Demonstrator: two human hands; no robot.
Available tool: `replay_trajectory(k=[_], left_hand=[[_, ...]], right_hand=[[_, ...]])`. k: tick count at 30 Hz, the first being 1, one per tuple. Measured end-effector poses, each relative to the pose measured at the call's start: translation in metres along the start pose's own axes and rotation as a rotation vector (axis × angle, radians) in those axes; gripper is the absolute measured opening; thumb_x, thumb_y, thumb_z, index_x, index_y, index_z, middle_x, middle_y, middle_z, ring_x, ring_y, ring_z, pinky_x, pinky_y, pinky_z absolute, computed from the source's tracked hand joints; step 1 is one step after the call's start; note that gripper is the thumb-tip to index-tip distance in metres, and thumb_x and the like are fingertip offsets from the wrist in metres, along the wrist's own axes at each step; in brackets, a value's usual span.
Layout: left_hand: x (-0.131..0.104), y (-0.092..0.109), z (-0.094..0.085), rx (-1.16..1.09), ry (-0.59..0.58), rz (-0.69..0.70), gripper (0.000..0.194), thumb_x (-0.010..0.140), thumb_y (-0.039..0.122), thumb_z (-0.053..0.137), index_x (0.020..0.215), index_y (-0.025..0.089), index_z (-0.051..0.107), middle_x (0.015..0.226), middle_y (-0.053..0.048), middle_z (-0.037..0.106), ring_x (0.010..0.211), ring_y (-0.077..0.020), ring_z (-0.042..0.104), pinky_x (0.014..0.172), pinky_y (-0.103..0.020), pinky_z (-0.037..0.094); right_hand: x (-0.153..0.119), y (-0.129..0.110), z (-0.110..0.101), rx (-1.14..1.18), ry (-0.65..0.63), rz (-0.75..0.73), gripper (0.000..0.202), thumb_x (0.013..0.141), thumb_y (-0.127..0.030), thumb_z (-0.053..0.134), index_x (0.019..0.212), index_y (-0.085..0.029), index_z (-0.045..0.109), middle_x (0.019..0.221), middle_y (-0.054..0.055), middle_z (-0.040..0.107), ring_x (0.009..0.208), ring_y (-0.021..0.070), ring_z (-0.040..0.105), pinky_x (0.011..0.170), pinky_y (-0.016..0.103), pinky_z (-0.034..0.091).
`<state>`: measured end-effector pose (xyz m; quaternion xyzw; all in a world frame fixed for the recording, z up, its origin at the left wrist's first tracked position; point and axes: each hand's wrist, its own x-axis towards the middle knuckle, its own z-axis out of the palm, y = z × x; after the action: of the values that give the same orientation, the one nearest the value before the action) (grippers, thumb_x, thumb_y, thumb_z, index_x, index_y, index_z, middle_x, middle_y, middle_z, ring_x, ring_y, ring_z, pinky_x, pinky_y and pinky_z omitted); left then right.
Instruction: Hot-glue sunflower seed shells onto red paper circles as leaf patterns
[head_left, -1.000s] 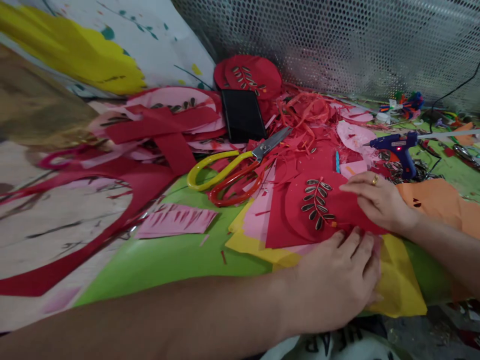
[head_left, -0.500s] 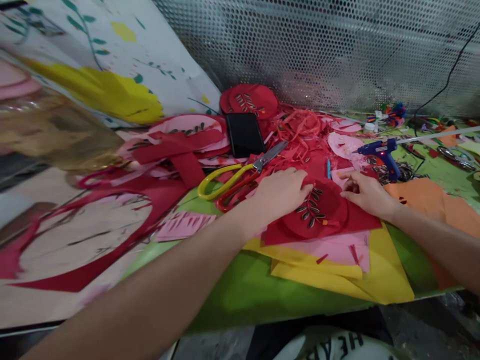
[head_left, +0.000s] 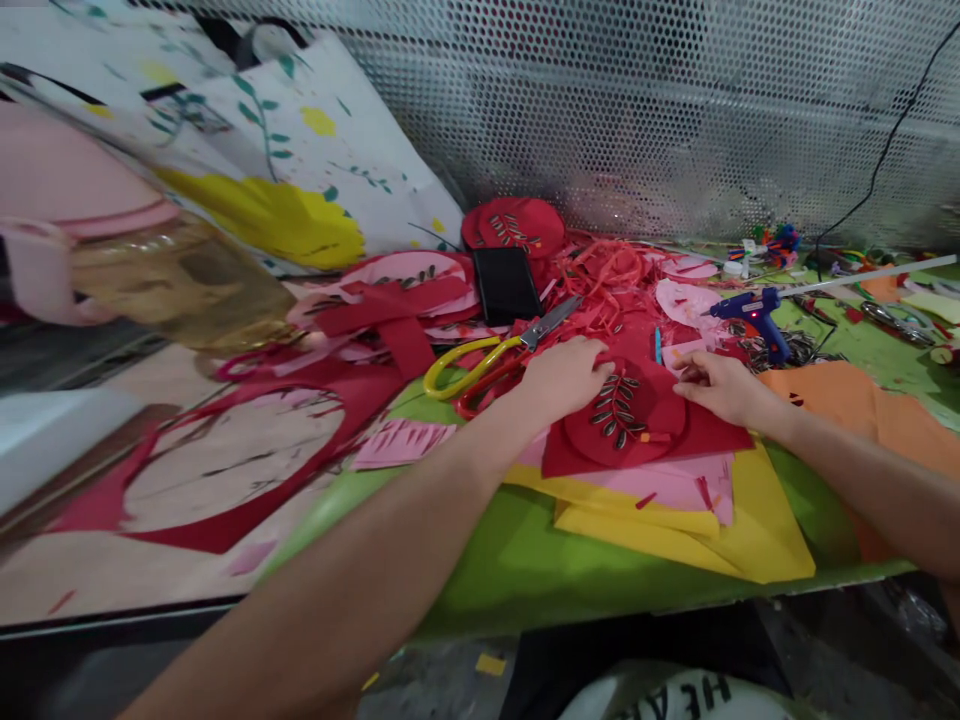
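A red paper disc (head_left: 660, 420) lies on a square of red paper (head_left: 570, 455). Dark seed-like pieces (head_left: 616, 408) form a leafy sprig on it, and a small orange scrap sits at its lower part. My left hand (head_left: 566, 378) is at the disc's upper left edge, thumb and fingers closed over the rim. At the right edge, my right hand (head_left: 720, 388) has its fingertips curled and pinched against the rim. Under the red square are pink paper (head_left: 645, 485) and yellow paper (head_left: 772, 530).
Yellow-and-red-handled scissors (head_left: 517, 345) lie left of the disc, with a black phone (head_left: 507, 286) behind. A blue glue gun (head_left: 754, 312) stands to the right near orange paper (head_left: 840, 400). Red shreds (head_left: 600, 270), a pink-lidded jar (head_left: 187, 285) and more decorated discs (head_left: 517, 222) surround the work.
The view has swung slightly left, bringing more of the jar and bag in. My right hand has come closer to the disc's edge; my left hand stays beside it.
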<state>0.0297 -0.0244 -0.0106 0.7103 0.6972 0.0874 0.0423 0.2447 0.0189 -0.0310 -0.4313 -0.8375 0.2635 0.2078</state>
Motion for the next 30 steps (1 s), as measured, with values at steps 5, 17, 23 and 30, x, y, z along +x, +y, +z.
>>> replay_trajectory(k=[5,17,23,30], left_hand=[[0.007,-0.004,0.006,-0.099,0.018,-0.03,0.031,0.084,0.032,0.048,0.109,0.02,0.062,0.115,-0.009,0.063,0.106,-0.0255,0.058,0.09,-0.035,0.043],[0.015,-0.021,0.004,-0.852,0.276,-0.098,0.042,0.082,0.052,0.041,0.08,0.016,0.062,0.075,-0.005,0.066,0.077,-0.0202,0.061,0.07,-0.03,0.046],[0.016,-0.02,0.005,-1.546,0.151,-0.221,0.04,0.051,0.047,0.074,0.072,0.016,0.058,0.067,-0.002,0.065,0.063,-0.0172,0.06,0.065,-0.032,0.049],[0.016,-0.025,0.005,-1.57,0.246,-0.259,0.025,0.056,0.034,0.072,0.064,0.017,0.057,0.057,0.002,0.06,0.052,-0.0122,0.054,0.057,-0.027,0.046]], right_hand=[[0.001,-0.008,0.004,0.205,-0.074,0.047,0.024,0.071,-0.01,0.059,0.093,-0.018,0.059,0.076,0.0,0.064,0.074,0.0135,0.062,0.072,0.028,0.048],[0.037,-0.007,-0.016,0.677,0.102,-0.027,0.025,0.057,-0.023,0.065,0.079,-0.02,0.055,0.067,-0.005,0.055,0.062,0.0092,0.051,0.061,0.026,0.042],[0.043,0.002,-0.008,0.664,0.144,-0.049,0.03,0.058,-0.034,0.063,0.081,-0.02,0.05,0.067,-0.005,0.051,0.059,0.0087,0.047,0.057,0.025,0.04],[0.037,-0.006,-0.02,0.288,0.051,-0.004,0.025,0.073,-0.035,0.053,0.091,-0.017,0.054,0.084,0.003,0.06,0.066,0.0109,0.052,0.059,0.025,0.042]])
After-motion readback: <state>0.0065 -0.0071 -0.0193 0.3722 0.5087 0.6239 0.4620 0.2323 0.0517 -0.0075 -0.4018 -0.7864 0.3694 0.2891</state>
